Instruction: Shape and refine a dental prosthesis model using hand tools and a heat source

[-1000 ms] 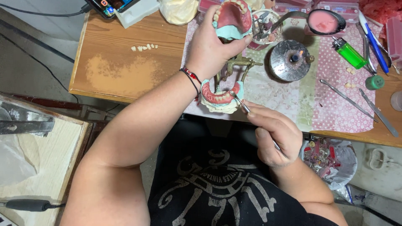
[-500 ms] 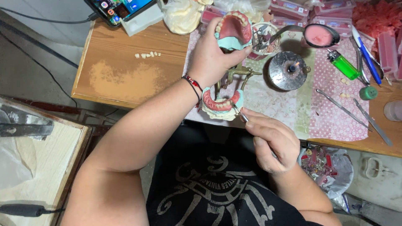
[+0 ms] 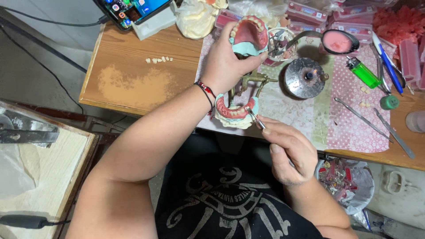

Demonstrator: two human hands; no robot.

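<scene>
The wooden table [image 3: 133,75] fills the top of the view, and everything here can be placed from the brass-coloured denture stand [image 3: 250,82] at its near edge. Right of that stand lies a pink dotted cloth [image 3: 349,124], and on it, just beside the stand, sits a round metal burner [image 3: 305,77] with a small flame. Farther right on the cloth lie a green lighter [image 3: 364,73] and two long metal tools [image 3: 361,118].

The left hand [image 3: 226,62] comes in from the stand's left and is clamped on the upper denture model [image 3: 249,35], which is tipped back above the stand (its pink arch faces up and toward the camera, teeth along the far rim). The lower denture model [image 3: 234,114] sits at the stand's near foot, right at the table's edge; its horseshoe opens away from the person, with the long axis running left to right.

The right hand [image 3: 287,152] hovers just nearer than the stand, fingers pinched together around a thin metal instrument [image 3: 256,120]. The instrument slants up and to the left, its tip touching the right end of the lower model's tooth row.

Far left of the stand, a short row of loose false teeth [image 3: 159,59] lies on bare wood.
</scene>
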